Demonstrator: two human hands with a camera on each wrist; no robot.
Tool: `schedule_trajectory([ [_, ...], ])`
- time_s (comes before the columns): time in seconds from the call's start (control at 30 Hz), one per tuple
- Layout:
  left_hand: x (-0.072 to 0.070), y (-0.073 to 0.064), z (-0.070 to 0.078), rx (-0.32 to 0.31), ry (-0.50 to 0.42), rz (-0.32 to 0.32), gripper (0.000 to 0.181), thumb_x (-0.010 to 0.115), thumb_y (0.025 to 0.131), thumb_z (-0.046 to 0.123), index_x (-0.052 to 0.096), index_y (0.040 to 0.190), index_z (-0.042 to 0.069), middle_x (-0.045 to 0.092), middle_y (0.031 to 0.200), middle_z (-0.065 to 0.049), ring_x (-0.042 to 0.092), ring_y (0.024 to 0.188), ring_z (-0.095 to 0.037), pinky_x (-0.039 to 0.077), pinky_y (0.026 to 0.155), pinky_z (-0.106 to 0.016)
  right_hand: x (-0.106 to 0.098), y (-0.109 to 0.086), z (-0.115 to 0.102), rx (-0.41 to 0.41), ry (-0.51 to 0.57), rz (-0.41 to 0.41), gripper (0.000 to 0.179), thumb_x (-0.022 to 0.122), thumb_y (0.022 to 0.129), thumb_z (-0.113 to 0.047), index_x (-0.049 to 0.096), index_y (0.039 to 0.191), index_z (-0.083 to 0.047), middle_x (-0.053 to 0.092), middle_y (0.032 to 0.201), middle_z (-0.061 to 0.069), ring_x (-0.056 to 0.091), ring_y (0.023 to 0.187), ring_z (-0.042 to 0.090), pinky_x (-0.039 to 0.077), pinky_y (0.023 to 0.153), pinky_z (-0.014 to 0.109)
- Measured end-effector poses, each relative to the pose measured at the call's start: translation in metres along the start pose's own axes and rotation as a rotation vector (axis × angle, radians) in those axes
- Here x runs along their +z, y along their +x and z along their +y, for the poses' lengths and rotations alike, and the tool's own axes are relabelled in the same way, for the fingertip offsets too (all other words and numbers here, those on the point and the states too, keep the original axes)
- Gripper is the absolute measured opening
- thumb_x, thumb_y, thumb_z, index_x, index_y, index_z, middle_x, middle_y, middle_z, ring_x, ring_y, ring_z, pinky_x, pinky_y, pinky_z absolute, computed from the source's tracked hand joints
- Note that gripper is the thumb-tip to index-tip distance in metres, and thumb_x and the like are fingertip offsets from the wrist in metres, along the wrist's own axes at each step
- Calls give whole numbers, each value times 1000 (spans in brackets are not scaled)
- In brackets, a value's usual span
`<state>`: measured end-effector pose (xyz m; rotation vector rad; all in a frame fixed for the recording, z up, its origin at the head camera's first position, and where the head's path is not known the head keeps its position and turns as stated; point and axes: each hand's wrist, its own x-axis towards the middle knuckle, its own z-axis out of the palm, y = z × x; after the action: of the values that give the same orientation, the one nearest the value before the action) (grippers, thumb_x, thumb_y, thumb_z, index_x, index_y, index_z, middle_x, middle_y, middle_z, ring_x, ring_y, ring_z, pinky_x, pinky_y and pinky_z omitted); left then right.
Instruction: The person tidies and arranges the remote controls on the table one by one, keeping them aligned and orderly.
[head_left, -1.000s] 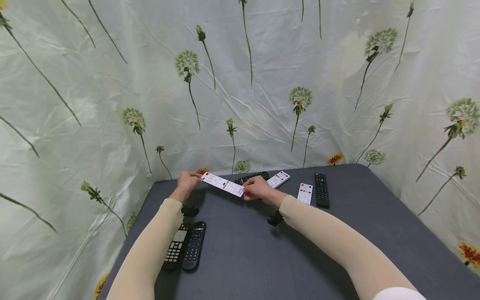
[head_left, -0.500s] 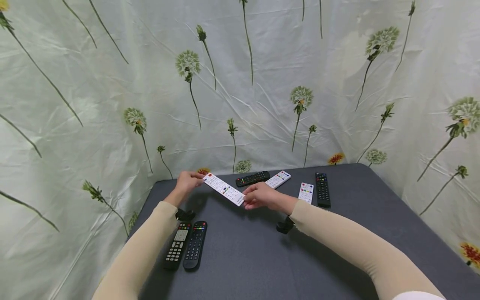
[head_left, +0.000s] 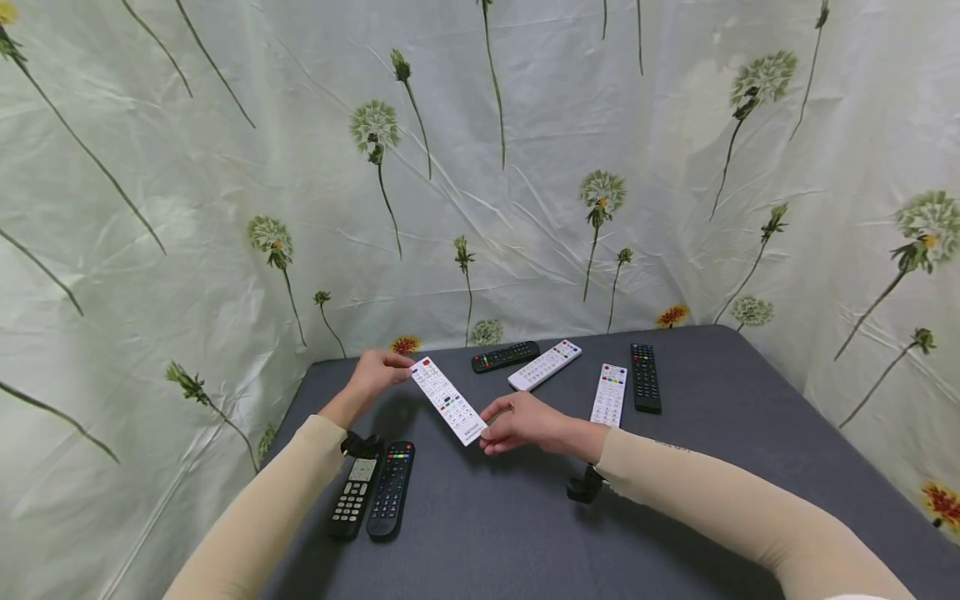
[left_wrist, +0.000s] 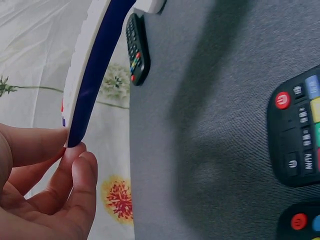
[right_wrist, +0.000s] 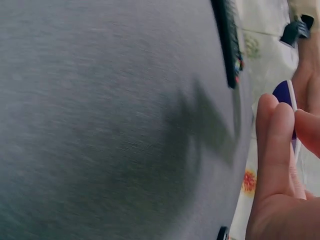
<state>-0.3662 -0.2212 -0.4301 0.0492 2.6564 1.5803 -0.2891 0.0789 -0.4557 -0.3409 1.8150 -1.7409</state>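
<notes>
A white remote control (head_left: pixel 448 400) with a dark blue underside is held above the table between both hands. My left hand (head_left: pixel 372 375) pinches its far end, by the red button, between thumb and fingers; the left wrist view shows this grip on the remote's edge (left_wrist: pixel 95 75). At the near end, my right hand (head_left: pixel 525 423) pinches the opposite corner. In the right wrist view, the fingers (right_wrist: pixel 280 145) hide most of the remote. Its button face is turned up toward the head camera, slanting down to the right.
Two black remotes (head_left: pixel 390 490) (head_left: pixel 352 500) lie side by side at left on the grey table (head_left: pixel 495 525). Toward the back lie a black remote (head_left: pixel 505 357) and a white one (head_left: pixel 545 365). Farther right are a white remote (head_left: pixel 609 393) and a black one (head_left: pixel 645 379). Flowered cloth (head_left: pixel 525 208) hangs behind.
The right hand has moved nearer and lower, swinging its end of the white remote toward me. The remote slants more steeply, while the left hand has shifted only a little. Both hands keep hold.
</notes>
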Motion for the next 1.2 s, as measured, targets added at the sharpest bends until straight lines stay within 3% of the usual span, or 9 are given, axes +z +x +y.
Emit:
schedule_trajectory([
  [0.4, -1, -14, -6, 35, 32, -109, 22, 68, 95, 2, 74, 115, -4, 68, 117, -19, 66, 103, -30, 50, 98, -54, 16, -13, 26, -181, -133, -23, 23, 73, 90, 1, 65, 111, 7, 74, 86, 19, 74, 78, 23, 61, 76, 44],
  [0.5, -1, -17, -8, 51, 43, -129, 21, 68, 94, 3, 75, 113, -3, 69, 115, -18, 66, 102, -29, 51, 96, -54, 19, -15, 30, -235, -245, -15, 22, 76, 89, -3, 68, 108, 3, 74, 85, 14, 73, 75, 19, 62, 72, 39],
  [0.67, 2, -23, -14, 66, 87, -164, 18, 70, 94, 5, 77, 110, -1, 71, 110, -13, 66, 96, -24, 53, 92, -51, 24, -22, 36, -337, -519, -18, 19, 82, 87, -23, 74, 102, -14, 74, 85, -4, 69, 74, 11, 57, 61, 26],
  [0.83, 9, -31, -21, 67, 116, -200, 16, 70, 94, 3, 78, 107, 1, 73, 106, -10, 66, 93, -21, 54, 90, -49, 30, -29, 42, -447, -740, -39, 18, 80, 87, -38, 74, 99, -25, 68, 86, -15, 63, 76, 2, 53, 65, 21],
  [1.0, 13, -35, -26, 74, 125, -244, 15, 70, 93, 1, 79, 104, 2, 73, 104, -8, 66, 94, -20, 55, 88, -47, 37, -31, 44, -512, -911, -67, 23, 78, 87, -46, 73, 97, -25, 64, 87, -15, 59, 77, -3, 50, 67, 16],
  [1.2, 15, -36, -34, 76, 142, -265, 15, 70, 91, -1, 79, 102, 1, 74, 103, -9, 67, 92, -20, 56, 80, -42, 48, -31, 45, -565, -1053, -90, 20, 79, 87, -43, 72, 89, -25, 60, 81, -17, 54, 70, -6, 43, 61, 11],
])
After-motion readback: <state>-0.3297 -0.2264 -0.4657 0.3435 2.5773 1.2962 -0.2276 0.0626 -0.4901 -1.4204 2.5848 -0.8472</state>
